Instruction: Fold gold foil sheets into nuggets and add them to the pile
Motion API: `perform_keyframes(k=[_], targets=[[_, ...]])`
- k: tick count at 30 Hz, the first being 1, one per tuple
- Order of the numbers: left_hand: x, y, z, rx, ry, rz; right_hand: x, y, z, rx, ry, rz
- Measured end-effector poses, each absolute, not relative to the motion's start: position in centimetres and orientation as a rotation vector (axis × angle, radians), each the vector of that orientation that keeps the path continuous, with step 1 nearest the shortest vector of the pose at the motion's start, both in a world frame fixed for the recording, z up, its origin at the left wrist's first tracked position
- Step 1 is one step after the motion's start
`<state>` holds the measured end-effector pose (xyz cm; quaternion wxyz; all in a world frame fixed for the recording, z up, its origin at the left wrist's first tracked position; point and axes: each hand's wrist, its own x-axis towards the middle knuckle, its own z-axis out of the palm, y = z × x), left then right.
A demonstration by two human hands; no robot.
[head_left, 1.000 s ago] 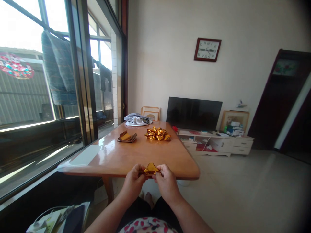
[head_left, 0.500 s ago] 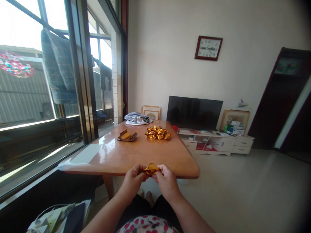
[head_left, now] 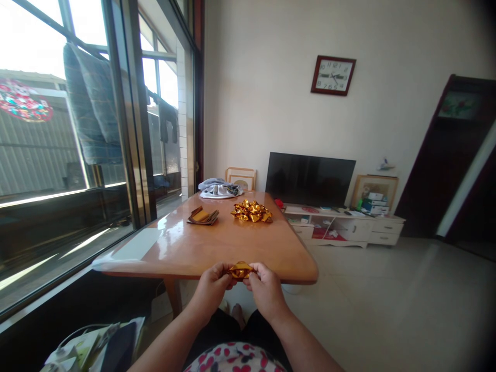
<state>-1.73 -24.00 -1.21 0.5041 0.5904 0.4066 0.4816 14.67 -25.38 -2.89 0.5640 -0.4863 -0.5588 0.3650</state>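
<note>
One wooden table (head_left: 217,248), glossy top, by the window. Work on it looks well underway but not near done, judging by what lies there.

Done so far: one heap of folded gold pieces (head_left: 251,212) toward the far right part of the tabletop. Heap is a tangle, can't count single pieces in it; several at least.

Left to do: one small stack of flat gold sheets (head_left: 203,217), far left-centre of the tabletop, just left of the heap and apart from it. Stack looks thin, a few sheets w/ top ones curling; exact no. can't tell.

Also one bundle of grey cloth (head_left: 219,189) at the far edge of the tabletop.

In hand: one gold foil piece (head_left: 241,270), held in the air just at/over the near edge of the tabletop, between both hands. It's crumpled and part-folded, so this one seems mid-fold, not finished.

Left hand (head_left: 211,289): fingers curled in, thumb + fingertips pinched on the left end of the foil piece. Right hand (head_left: 265,290): same, closed in a pinch on the right end. Two hands, both busy on the one piece; neither touches the tabletop as far as I can see.
</note>
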Motion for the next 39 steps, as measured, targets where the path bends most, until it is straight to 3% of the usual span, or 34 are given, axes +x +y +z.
perform_keyframes(k=[20, 39], targets=[[-1.9, -24.2, -0.8, 1.353, 1.018, 1.137, 15.3, -25.6, -2.6, -1.29, -1.317, 0.711], [-1.6, -23.6, -2.1, 1.577, 1.076, 1.127, 15.3, -27.3, -0.8, -1.6, -1.746, 0.06]])
